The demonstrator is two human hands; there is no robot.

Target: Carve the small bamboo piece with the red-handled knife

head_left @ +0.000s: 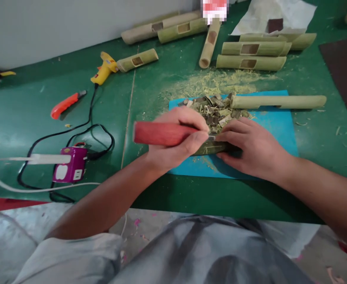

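Red-handled tool (pixel 165 133) points rightward, long axis running sideways.

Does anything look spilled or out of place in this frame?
Yes: pale shavings lie strewn over the green table beyond the blue mat. That looks like spillage, since the darker chips are mostly heaped on the mat.

Upper garment (pixel 209 254): grey, soft fabric, with blurred darker patches across the front. Left sleeve (pixel 78 254): pale grey, loose, creased, ending near the elbow. Forearms (pixel 111 193), left hand (pixel 176 136) and right hand (pixel 250 152): bare.
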